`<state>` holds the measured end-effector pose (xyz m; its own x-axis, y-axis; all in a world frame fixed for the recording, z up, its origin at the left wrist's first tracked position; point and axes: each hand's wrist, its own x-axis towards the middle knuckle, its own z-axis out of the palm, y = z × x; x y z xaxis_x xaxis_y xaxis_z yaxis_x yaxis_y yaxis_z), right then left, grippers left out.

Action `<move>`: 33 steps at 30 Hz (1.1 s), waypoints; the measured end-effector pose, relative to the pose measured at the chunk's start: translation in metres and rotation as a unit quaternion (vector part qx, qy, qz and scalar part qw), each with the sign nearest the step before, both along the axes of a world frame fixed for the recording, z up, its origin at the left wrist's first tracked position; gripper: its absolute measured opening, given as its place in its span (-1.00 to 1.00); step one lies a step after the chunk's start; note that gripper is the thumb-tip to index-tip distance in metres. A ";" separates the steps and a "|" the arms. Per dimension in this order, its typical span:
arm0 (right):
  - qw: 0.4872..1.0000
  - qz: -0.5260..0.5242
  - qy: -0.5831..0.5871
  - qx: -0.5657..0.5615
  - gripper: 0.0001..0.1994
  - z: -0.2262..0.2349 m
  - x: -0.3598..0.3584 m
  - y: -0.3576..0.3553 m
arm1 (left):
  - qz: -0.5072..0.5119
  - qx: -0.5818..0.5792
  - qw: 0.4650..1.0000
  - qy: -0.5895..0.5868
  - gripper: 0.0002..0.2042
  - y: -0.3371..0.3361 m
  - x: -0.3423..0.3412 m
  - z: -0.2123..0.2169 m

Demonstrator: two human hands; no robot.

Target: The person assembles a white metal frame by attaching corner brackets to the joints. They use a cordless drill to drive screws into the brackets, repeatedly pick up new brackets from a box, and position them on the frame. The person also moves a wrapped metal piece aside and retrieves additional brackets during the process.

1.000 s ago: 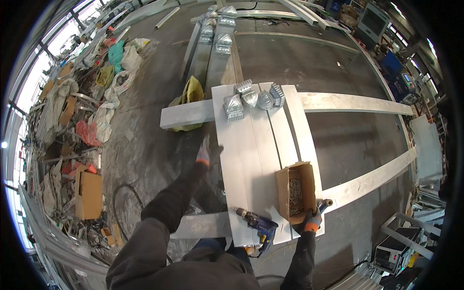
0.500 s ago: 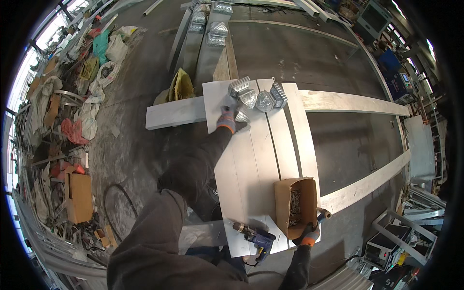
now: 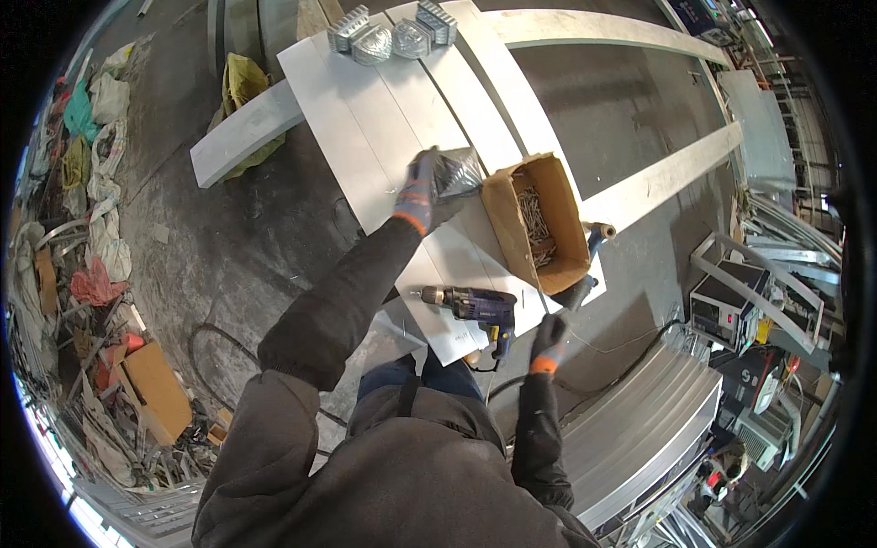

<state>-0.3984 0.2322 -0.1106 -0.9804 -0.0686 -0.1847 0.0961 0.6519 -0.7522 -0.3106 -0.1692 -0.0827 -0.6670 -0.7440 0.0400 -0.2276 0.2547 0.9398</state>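
mid-carry, by the look of it: left hand (image 3: 418,194), in a grey glove with an orange cuff, closed round a small finned grey metal lamp housing (image 3: 454,173), held just above the long white metal panels (image 3: 365,119) and right beside the open brown cardboard box of screws (image 3: 534,224). three more of the same finned housings (image 3: 393,32) sitting in a row at the far end of the panels, well apart from the held one. right hand (image 3: 548,338), gloved alike, down at the near edge of the panels, just beside the purple electric drill (image 3: 475,306) lying on its side; fingers curled, but gripping anything or not cannot be told. likely next: setting the housing flat on the panel, then reaching for drill and screws, calling for a square placement and a free right hand.
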 end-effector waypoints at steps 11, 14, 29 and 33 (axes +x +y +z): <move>0.967 0.048 -0.222 -0.116 -0.63 -0.040 0.043 0.025 | 0.058 0.399 0.852 -0.334 -0.31 0.274 0.216 -0.150; 0.968 0.014 -0.212 -0.131 -0.65 -0.044 0.020 0.024 | 0.165 0.653 0.731 -0.109 -0.38 0.333 0.204 -0.131; 0.972 0.235 0.006 0.024 -0.64 -0.047 -0.019 0.045 | 0.200 0.558 0.774 0.221 -0.65 0.185 0.302 -0.346; 0.955 0.290 0.049 0.034 -0.27 -0.056 -0.002 0.025 | 0.338 0.273 0.901 -0.008 -0.66 0.123 0.292 -0.271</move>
